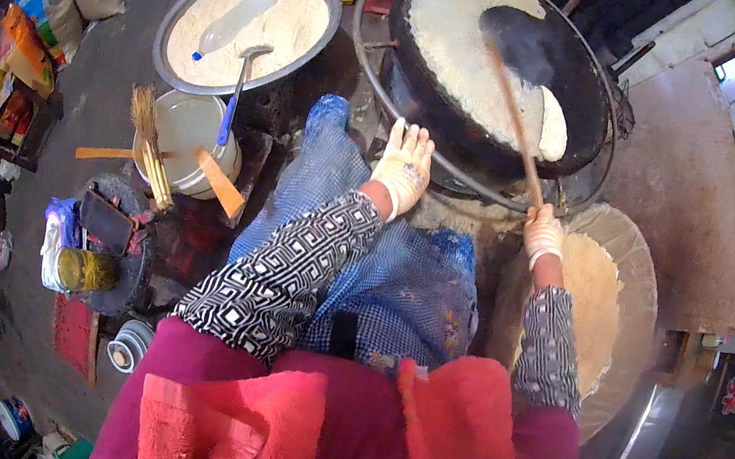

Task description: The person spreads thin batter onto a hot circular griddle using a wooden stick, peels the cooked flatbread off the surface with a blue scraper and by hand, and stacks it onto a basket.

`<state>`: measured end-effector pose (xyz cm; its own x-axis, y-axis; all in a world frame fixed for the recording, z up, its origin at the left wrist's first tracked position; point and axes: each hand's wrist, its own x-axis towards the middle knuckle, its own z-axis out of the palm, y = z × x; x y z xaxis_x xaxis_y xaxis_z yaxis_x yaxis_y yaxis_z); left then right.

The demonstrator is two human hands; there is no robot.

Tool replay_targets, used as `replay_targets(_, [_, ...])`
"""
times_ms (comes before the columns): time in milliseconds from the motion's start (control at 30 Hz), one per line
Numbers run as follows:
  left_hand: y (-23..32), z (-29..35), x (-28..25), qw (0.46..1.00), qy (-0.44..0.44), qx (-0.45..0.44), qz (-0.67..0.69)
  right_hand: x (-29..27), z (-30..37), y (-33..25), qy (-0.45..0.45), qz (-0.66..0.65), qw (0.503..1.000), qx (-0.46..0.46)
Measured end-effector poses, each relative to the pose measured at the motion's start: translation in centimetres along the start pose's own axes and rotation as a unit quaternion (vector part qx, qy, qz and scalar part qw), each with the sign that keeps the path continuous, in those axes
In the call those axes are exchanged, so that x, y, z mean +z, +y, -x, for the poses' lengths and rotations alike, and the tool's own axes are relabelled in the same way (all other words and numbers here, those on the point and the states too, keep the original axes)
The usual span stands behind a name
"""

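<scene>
My right hand [544, 233], in a pale glove, is closed round the lower end of a long wooden stick [516, 113]. The stick slants up over a round black griddle [591, 102], its far end at the batter's edge. Pale batter [454, 43] covers much of the griddle in a curved sheet, and a dark patch [523, 46] shows bare with faint steam. A metal ring [460, 179] runs round the griddle. My left hand [405, 169], also gloved, has its fingers stretched out flat near the ring's front left; whether it touches is unclear. It holds nothing.
Left of the griddle, a wide metal basin [164, 46] holds pale batter or flour, a clear bottle [239, 20] and a blue-handled ladle [233, 98]. A white bucket [189, 124] carries a straw whisk [147, 132] and wooden scraper [220, 184]. Thin flatbreads [587, 293] lie at right.
</scene>
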<state>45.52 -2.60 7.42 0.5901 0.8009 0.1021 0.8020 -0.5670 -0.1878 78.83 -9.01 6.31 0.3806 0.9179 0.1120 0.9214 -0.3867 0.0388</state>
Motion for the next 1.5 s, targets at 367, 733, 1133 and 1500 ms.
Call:
replay_targets(367, [-3.6,-1.3,-0.3,0.999,-0.005,-0.042,0.005,-1.3,-2.3,2.7,-0.011,-0.009,0.995,0.098])
replay_targets(733, [-8.6,-2.1,-0.5,0.987,-0.046,-0.150,0.046,-4.3,-1.4,-1.3,-0.035,-0.076,0.993,0.087])
replay_targets(1133, [-0.7,-0.2,-0.7,0.999,-0.007,-0.004,0.037,-3.2,0.4,-2.2,0.011,-0.022,1.000,0.005])
replay_targets(1500, [-4.7,-1.9,1.4,0.995,0.053,-0.053,0.064,-3.4,-0.7,-0.8,-0.026,-0.033,0.991,0.128])
